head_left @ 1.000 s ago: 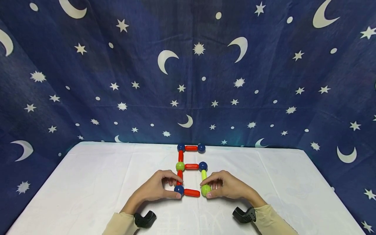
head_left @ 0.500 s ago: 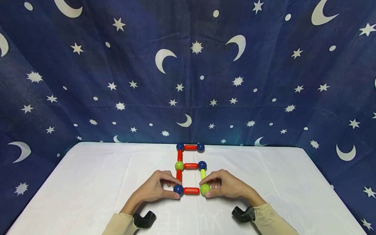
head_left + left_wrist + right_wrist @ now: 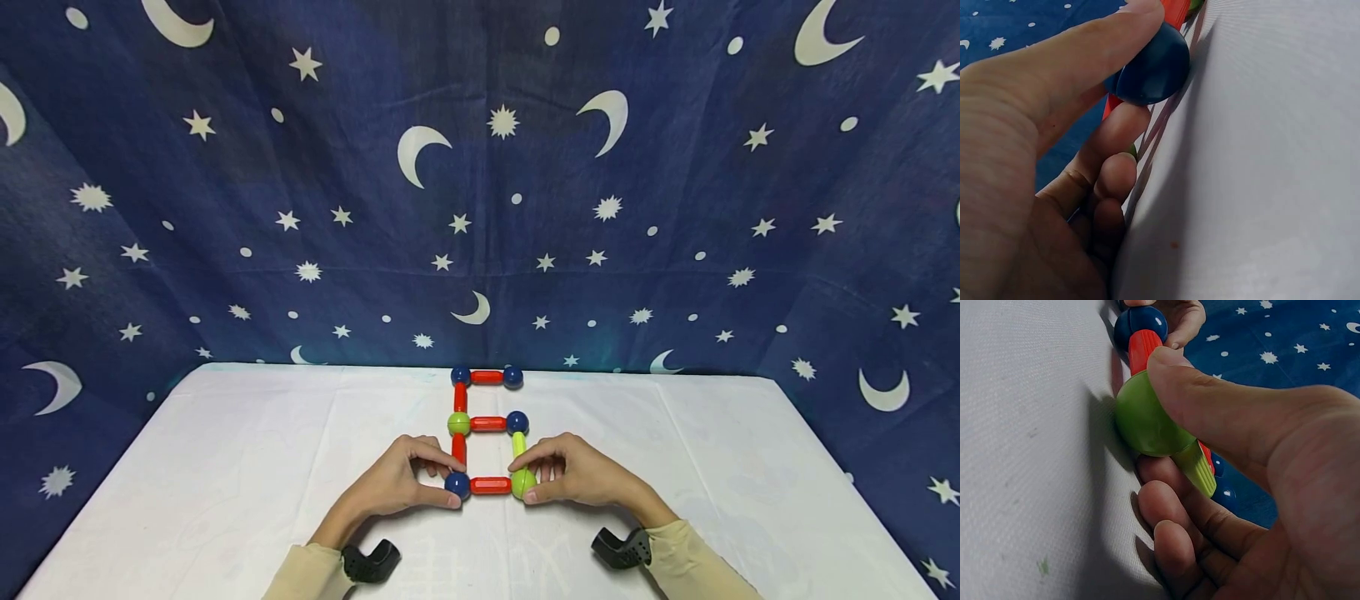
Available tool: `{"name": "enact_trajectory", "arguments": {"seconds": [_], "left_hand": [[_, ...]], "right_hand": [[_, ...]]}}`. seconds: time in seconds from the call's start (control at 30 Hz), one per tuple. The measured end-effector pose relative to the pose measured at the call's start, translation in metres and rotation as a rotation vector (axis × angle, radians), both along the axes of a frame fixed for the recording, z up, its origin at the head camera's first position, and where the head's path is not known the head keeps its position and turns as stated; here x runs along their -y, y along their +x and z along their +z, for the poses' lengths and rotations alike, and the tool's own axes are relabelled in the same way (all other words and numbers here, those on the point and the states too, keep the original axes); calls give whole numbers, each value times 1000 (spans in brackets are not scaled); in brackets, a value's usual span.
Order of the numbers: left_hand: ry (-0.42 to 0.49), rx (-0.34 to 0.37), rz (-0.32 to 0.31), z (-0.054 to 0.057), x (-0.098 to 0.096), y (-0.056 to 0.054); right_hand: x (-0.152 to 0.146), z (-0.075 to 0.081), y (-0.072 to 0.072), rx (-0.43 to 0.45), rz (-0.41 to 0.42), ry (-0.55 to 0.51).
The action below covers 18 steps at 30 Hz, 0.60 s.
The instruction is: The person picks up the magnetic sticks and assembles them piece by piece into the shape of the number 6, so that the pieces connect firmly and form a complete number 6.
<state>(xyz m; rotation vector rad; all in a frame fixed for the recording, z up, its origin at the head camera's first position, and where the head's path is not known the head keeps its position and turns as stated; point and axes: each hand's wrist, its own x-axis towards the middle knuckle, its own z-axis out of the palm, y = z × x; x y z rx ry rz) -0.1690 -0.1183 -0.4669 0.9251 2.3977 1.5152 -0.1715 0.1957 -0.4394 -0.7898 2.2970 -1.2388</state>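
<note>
My left hand (image 3: 401, 477) pinches a dark blue ball (image 3: 1157, 65) at the near left corner of a flat figure made of balls and rods. Thumb and fingers of my right hand (image 3: 581, 473) hold the green ball (image 3: 1150, 415) at the near right corner. A red rod (image 3: 491, 485) spans these two balls, its ends at both. A yellow-green rod (image 3: 519, 443) runs from the held green ball up to a blue ball (image 3: 517, 422). Another red rod (image 3: 488, 423) links that one to a green ball (image 3: 459, 423) on the left side.
Beyond the closed square, a red rod (image 3: 461, 397) leads to a blue ball (image 3: 461, 377), then a red rod (image 3: 487, 377) and another blue ball (image 3: 513, 377). White cloth (image 3: 247, 467) covers the table. A dark blue curtain (image 3: 337, 167) with moons and stars hangs behind.
The near red rod, earlier tilted and apart from the held green ball, has swung straight and now meets it. Both hands keep their grips, nearly still.
</note>
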Motion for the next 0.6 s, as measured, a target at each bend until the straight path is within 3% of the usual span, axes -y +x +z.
{"name": "enact_trajectory", "arguments": {"seconds": [0.27,0.6], "left_hand": [[20,-3,10,-1,0,-1],[6,-8,59,-1,-2,-3]], "right_hand": [[0,-3,-1,-65,6,-27],[-2,-5,-2,-71,-34,-26]]}}
